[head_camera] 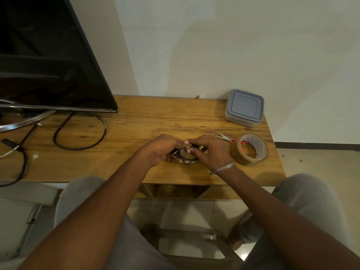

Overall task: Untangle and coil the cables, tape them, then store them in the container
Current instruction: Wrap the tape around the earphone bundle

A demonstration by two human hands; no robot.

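A small bundle of thin black cables [188, 159] sits between both my hands just above the wooden table [155, 121], with brownish tape bits on it. My left hand [162, 148] grips the bundle's left side. My right hand [210, 151] pinches its top right, thumb and forefinger meeting my left fingertips. Much of the bundle is hidden by my fingers. A roll of brown packing tape [250, 149] lies right of my right hand. The grey-lidded plastic container [245, 108] stands shut at the back right corner.
Scissors with orange handles [226, 137] lie between the tape roll and my right hand. A TV [48, 55] on a metal stand fills the back left, with a thick black cable loop [79, 131] beside it. The table's front edge is near my knees.
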